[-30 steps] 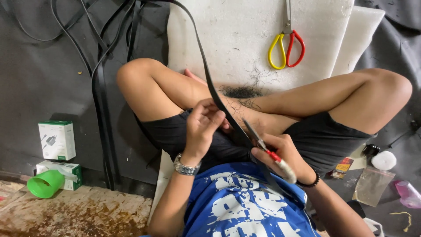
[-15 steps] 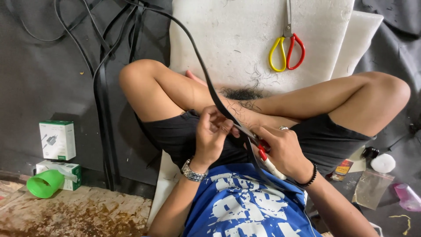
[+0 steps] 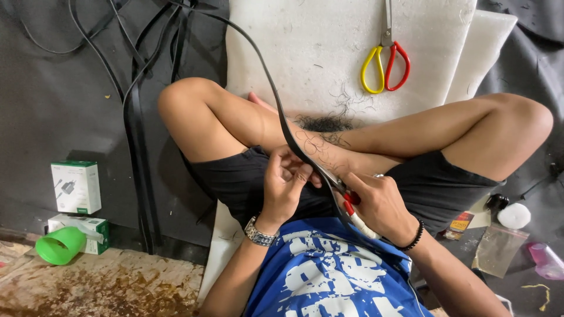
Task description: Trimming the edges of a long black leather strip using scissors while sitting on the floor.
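Both hands sit hemmed in at the lap: left hand (image 3: 288, 185) and right hand (image 3: 379, 202) lie close together, with the black strip (image 3: 276, 105) running off toward 11 o'clock between them. Crossed legs (image 3: 446, 132) block 10 through 2 o'clock. Beyond the legs, the white foam (image 3: 317, 53) is open except for scissors (image 3: 385, 61) at 1 o'clock. Boxes (image 3: 75, 186) and a green cup (image 3: 59, 245) crowd 9 o'clock.

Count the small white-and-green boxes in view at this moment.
2. One upright box stands at the left on the dark mat; a second flat box lies just below it, behind the green cup. None seem hidden, though the cup covers part of the lower one.
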